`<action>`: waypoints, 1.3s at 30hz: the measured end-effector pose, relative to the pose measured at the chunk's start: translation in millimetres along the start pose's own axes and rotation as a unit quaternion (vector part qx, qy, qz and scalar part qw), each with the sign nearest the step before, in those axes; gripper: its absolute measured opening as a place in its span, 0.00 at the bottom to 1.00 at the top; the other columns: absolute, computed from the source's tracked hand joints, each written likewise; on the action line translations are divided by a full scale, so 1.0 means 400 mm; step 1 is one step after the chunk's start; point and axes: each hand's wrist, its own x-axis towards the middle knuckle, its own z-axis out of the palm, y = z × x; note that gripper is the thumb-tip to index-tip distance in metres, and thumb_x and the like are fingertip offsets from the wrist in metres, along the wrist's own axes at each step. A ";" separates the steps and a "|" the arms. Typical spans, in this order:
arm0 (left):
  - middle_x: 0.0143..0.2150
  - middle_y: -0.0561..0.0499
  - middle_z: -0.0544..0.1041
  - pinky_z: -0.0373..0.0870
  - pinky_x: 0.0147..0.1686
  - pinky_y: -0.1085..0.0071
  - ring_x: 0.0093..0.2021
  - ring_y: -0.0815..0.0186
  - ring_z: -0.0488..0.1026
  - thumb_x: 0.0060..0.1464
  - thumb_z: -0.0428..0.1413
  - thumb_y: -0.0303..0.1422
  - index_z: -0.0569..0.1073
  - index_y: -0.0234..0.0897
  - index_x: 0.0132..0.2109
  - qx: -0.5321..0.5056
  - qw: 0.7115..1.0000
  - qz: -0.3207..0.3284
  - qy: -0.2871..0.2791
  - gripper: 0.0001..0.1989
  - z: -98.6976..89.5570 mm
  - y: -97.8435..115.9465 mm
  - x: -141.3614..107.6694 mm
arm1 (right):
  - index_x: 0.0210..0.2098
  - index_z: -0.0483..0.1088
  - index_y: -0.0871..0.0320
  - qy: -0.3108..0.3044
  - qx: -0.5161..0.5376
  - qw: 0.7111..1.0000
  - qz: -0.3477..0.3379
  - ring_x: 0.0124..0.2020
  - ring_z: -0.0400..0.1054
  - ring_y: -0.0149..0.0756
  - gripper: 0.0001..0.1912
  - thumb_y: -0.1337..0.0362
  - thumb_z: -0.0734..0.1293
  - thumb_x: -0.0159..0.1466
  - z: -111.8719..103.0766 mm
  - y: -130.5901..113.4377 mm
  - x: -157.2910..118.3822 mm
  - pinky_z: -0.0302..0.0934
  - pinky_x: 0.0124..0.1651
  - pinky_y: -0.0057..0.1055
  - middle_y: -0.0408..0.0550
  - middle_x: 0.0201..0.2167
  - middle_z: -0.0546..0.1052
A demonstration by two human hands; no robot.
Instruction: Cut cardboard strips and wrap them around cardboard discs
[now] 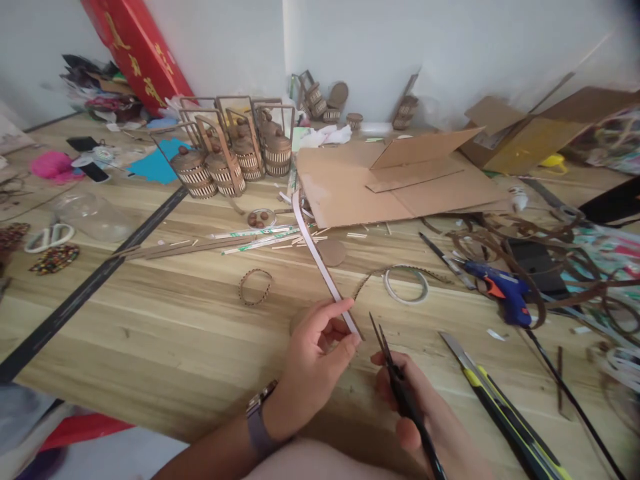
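Note:
My left hand (317, 350), wearing a wristwatch, pinches the near end of a long narrow strip (320, 263), white on top with a brown edge. The strip rises away from me toward the cardboard. In my right hand (417, 400) is a pair of black scissors (400, 383), its slim blades slightly apart and pointing up and left. The blade tips are close to the strip's end but do not touch it. A roll of tape (406, 285) and a small beaded-looking ring (255, 287) lie just beyond my hands.
A yellow and black utility knife (505, 417) lies right of the scissors. Beyond it are a blue glue gun (505, 290) with a cord and tangled brown strips. Flat cardboard (345, 187) lies at the back, beside several small woven baskets (227, 170). White-handled scissors (50, 237) lie left.

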 end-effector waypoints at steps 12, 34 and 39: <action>0.49 0.46 0.75 0.75 0.39 0.73 0.36 0.70 0.74 0.52 0.58 0.25 0.75 0.39 0.56 0.004 1.000 -0.004 -0.009 0.23 0.002 -0.010 0.001 | 0.39 0.67 0.54 -0.080 0.030 0.993 0.076 0.26 0.53 0.32 0.40 0.24 0.58 0.50 0.006 -0.101 0.011 0.50 0.29 0.29 0.39 0.24 0.63; 0.53 0.45 0.74 0.77 0.41 0.72 0.38 0.69 0.76 0.53 0.57 0.26 0.74 0.38 0.58 0.036 0.999 -0.001 -0.031 0.24 0.001 -0.021 -0.006 | 0.40 0.67 0.55 -0.077 0.044 0.990 0.106 0.23 0.49 0.29 0.40 0.25 0.59 0.51 0.010 -0.120 0.006 0.44 0.23 0.27 0.39 0.23 0.62; 0.53 0.45 0.74 0.76 0.42 0.72 0.39 0.68 0.76 0.54 0.57 0.26 0.73 0.38 0.59 0.038 0.999 0.001 -0.037 0.24 0.001 -0.020 -0.007 | 0.38 0.67 0.55 -0.083 0.028 0.989 0.116 0.21 0.49 0.28 0.41 0.24 0.57 0.51 0.009 -0.110 0.004 0.44 0.21 0.26 0.38 0.22 0.60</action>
